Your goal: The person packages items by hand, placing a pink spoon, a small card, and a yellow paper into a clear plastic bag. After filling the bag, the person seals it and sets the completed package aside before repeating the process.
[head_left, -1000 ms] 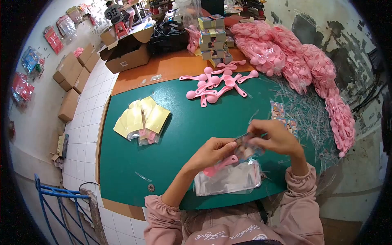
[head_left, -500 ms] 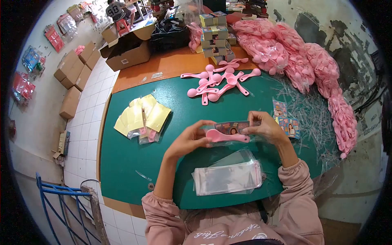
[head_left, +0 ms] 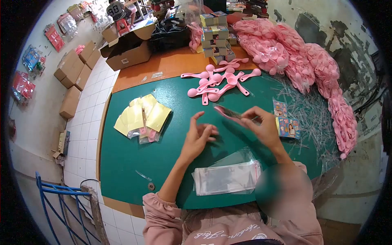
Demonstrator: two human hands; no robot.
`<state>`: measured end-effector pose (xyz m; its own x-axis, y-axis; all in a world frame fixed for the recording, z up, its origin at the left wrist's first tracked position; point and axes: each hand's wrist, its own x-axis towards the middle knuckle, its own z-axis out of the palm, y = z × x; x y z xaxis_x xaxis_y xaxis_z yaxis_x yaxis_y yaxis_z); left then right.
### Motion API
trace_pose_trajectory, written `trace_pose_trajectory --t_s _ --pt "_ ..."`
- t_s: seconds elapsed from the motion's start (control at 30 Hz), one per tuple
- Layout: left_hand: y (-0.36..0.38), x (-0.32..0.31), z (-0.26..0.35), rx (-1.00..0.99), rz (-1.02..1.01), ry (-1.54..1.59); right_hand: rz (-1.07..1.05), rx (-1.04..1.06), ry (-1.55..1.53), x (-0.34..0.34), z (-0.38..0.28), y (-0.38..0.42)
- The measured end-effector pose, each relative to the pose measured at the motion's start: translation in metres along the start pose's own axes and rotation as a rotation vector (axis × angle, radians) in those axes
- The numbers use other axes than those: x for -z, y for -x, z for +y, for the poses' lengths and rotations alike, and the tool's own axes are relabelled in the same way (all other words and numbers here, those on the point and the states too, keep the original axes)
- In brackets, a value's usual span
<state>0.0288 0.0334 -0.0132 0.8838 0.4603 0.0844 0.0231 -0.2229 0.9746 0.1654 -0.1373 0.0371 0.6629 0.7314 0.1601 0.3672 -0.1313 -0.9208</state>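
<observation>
My right hand (head_left: 261, 125) pinches one end of a clear packet (head_left: 229, 114) with a pink spoon and a printed card in it, tilted above the green table. To its left, my left hand (head_left: 199, 134) has its fingers apart and touches nothing. Below both hands lies a stack of clear plastic bags (head_left: 226, 179). Filled packets with yellow backs (head_left: 143, 115) rest at the left. Loose pink spoons (head_left: 218, 83) are heaped beyond the hands. Printed cards (head_left: 289, 127) lie just right of my right hand.
Large bags of pink spoons (head_left: 294, 53) line the right side, beside scattered clear strips (head_left: 304, 106). Bundled cards (head_left: 215, 36) stand stacked at the back. An open carton (head_left: 128, 53) is at the back left. A person (head_left: 118, 11) sits far off.
My left hand has let go of the packet and moved down and left, fingers spread. The packet, now held by my right hand alone, has turned nearly edge-on.
</observation>
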Motion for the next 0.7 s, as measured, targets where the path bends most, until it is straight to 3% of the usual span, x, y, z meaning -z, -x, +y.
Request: trace_pose_trajectory --t_s 0.07,0.1,0.13,0.27,0.47,0.67,0.7 --pt "0.008 -0.009 0.015 0.421 -0.253 0.692 0.016 0.082 0.085 -0.007 -0.010 0.002" --pt "0.009 -0.014 0.018 0.502 -0.245 0.744 -0.124 0.184 0.112 -0.009 -0.011 0.004" --pt "0.010 -0.014 0.018 0.503 -0.249 0.746 -0.266 0.287 0.139 -0.009 -0.012 0.007" --pt "0.017 -0.006 0.012 0.514 -0.309 0.687 -0.366 0.292 0.311 -0.017 -0.003 0.012" --pt "0.021 0.001 0.020 0.536 -0.308 0.525 -0.350 0.304 0.303 -0.045 -0.003 0.020" --pt "0.023 0.003 0.022 0.594 -0.322 0.607 -0.323 0.394 0.373 -0.052 -0.002 0.021" --pt "0.023 0.004 0.019 0.585 -0.318 0.718 -0.262 0.482 0.503 -0.053 -0.005 0.022"
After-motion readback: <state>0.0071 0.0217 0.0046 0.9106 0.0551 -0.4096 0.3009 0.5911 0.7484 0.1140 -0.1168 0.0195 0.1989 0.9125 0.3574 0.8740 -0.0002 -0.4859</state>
